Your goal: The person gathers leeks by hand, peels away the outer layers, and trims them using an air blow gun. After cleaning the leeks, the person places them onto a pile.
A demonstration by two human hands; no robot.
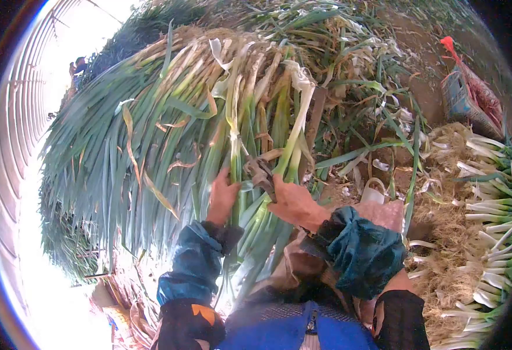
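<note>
My left hand (224, 197) pinches an onion stalk (234, 133); my right hand (295, 203) curls around a second stalk (304, 111), both in front of the heap (107, 134). Tugging too hard could snap either one.

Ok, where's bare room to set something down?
Mostly bare: the brown ground, bordered in the image by leaf litter to the left, the sack to the right, and the rooted stalks below. Crowded: around the left hand and right hand, hemmed in by the big green pile.
</note>
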